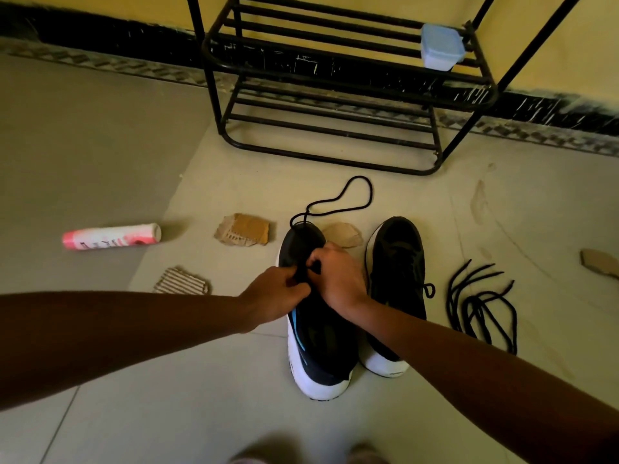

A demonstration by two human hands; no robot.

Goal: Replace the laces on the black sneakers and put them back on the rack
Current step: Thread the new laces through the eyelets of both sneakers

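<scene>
On the floor (pixel 201 380), your left hand (pixel 278 289) and right hand (pixel 338 279) meet over the left-side sneaker (pixel 321 356), fingers (pixel 315 262) pinching the black lace (pixel 355 209), its slack looping past the toe toward the rack (pixel 335 95).

- I count two black fabric sneakers with white rubber soles: left sneaker (pixel 318 346), right sneaker (pixel 398 252).
- Two bare hands: left hand (pixel 278 293), right hand (pixel 338 276).
- One black metal-tube shoe rack (pixel 335 95).
- One pale blue plastic tub (pixel 442 46).
- One pink-and-white cylindrical bottle (pixel 112 236).
- Four torn brown cardboard scraps (pixel 243 233).
- One trailing black cord lace (pixel 338 202); one loose lace bundle (pixel 482 309), strands uncountable from here.
</scene>
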